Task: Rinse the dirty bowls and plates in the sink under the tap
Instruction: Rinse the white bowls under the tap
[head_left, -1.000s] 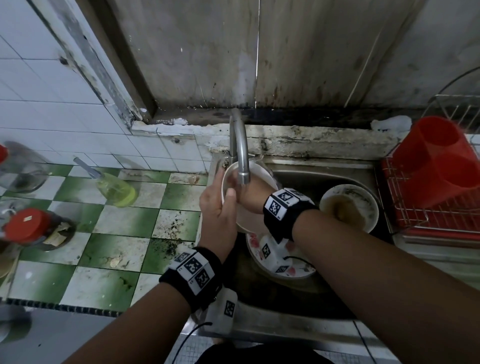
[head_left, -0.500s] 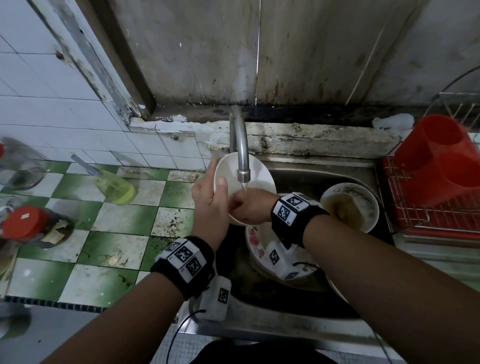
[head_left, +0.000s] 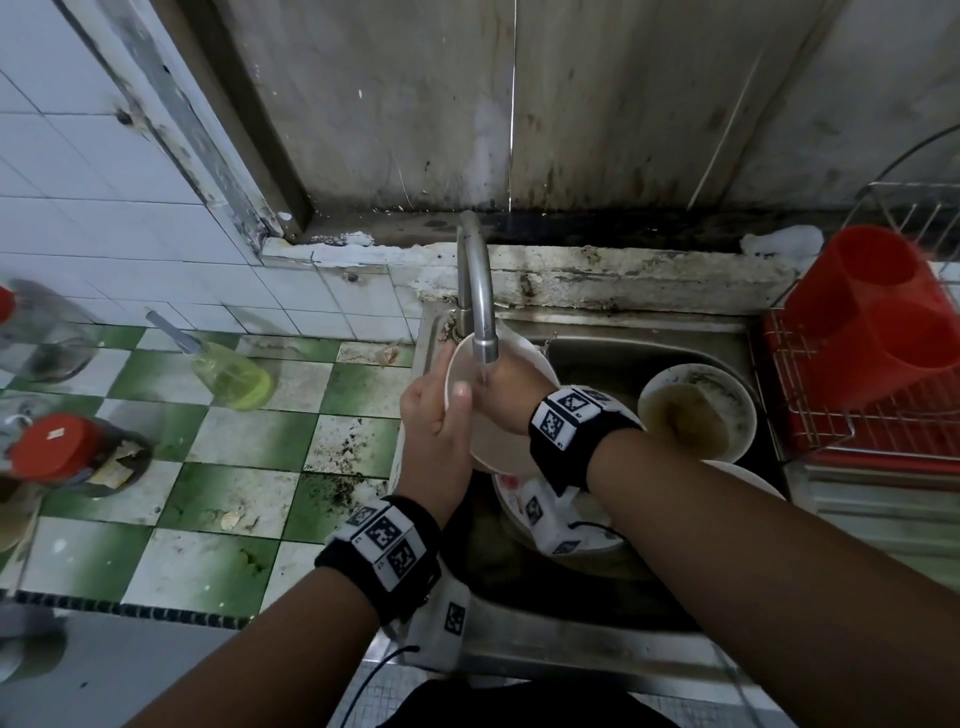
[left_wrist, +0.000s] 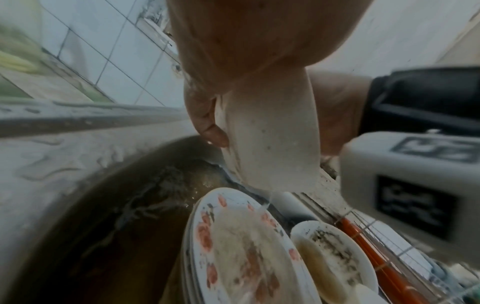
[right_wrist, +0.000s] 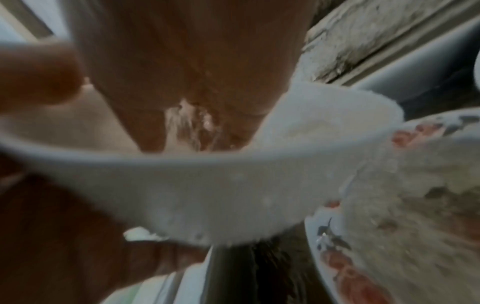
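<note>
The left hand (head_left: 435, 426) grips the rim of a white bowl (head_left: 496, 441), thumb over its edge, holding it tilted under the tap (head_left: 475, 291) above the sink (head_left: 597, 639). The right hand (head_left: 506, 397) is inside the bowl under the running water; whether its fingers are curled or flat cannot be told. Directly below lies a flower-patterned plate (left_wrist: 233, 246), smeared with residue, and just beside it a dirty bowl (head_left: 696, 413) holding brownish liquid. Right of the sink a wire rack (head_left: 852, 415) carries a red holder (head_left: 878, 317). On the green-and-white tiled counter (head_left: 234, 483) to the left stand a bottle of yellow-green liquid (head_left: 228, 371) and a red-lidded jar (head_left: 67, 452).
</note>
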